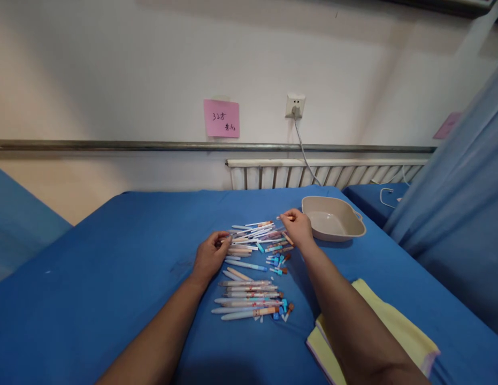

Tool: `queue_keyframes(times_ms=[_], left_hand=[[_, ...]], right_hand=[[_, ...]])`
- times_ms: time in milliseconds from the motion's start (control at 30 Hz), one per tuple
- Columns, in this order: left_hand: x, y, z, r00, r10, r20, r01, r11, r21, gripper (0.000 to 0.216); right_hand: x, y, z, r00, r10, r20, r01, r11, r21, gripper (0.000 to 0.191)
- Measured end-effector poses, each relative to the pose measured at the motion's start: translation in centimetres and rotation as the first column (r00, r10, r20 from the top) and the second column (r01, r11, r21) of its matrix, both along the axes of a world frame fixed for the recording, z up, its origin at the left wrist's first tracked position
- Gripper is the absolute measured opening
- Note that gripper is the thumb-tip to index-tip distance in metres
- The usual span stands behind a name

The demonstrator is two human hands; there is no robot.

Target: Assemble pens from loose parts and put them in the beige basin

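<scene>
My left hand point(211, 255) is closed at the left end of a pile of loose pen parts; what its fingertips pinch is hidden among them. The pile holds thin white refills point(259, 233), pale barrels and short patterned tubes point(277, 249). At the pile's right end, my right hand point(300, 229) pinches a small orange-and-white pen part point(290, 218) between thumb and fingers. Nearer to me lies a row of pens point(252, 295), roughly side by side. Small blue and brown pen caps point(277, 262) sit in clusters to the right of the pens.
A beige basin point(337, 235) stands just beyond my right hand. Under my right forearm lies a folded yellow cloth point(387, 321). Blue cloth point(124, 267) covers the table. Behind it are a radiator point(332, 174) and a plugged-in cable point(303, 144); a blue curtain point(453, 187) hangs at right.
</scene>
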State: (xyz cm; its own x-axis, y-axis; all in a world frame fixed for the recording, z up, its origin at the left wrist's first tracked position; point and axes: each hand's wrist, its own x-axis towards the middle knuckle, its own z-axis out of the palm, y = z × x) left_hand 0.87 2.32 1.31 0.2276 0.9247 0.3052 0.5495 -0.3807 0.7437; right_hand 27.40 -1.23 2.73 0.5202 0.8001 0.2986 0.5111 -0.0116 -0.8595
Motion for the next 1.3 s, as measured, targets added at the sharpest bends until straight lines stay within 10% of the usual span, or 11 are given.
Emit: queue_keyframes(times_ms=[233,433,633,767,1033,1300], left_hand=[[0.2,0.1,-0.6,0.969,-0.154,-0.191,0.176,0.979,0.103,0.025],[0.2,0.1,-0.9,0.945,-0.225,-0.237,0.267,0.95,0.161,0.018],[0.1,-0.6,-0.4,0.982,-0.129,-0.141,0.156,0.966,0.206,0.022],[-0.9,-1.9,-0.5,0.999,0.0,-0.045,0.007,0.987,0.158,0.026],[-1.9,-5.3,-0.7,0.983,-0.157,-0.095,0.171,0.972,0.163,0.034],[0.0,-5.8,-0.3,0.954,-0.283,-0.094,0.291,0.953,0.08,0.028]], right_hand=[[-1.4,0.9,-2.9,0.965,0.25,-0.077,-0.255,0.965,-0.061,0.023],[-4.1,-0.6,-2.0,0.809,0.427,0.405,-0.359,0.903,-0.235,0.016],[-6.6,-3.0,-0.9,0.619,0.675,0.402,-0.519,0.735,-0.435,0.02],[-8.1,-4.7,-1.1,0.597,0.646,0.477,-0.496,0.764,-0.413,0.023],[-7.0,-6.0,-2.1,0.837,0.543,0.063,-0.526,0.832,-0.176,0.013],[-7.2,-5.7,-3.6,0.81,0.512,-0.286,-0.55,0.833,-0.066,0.03]])
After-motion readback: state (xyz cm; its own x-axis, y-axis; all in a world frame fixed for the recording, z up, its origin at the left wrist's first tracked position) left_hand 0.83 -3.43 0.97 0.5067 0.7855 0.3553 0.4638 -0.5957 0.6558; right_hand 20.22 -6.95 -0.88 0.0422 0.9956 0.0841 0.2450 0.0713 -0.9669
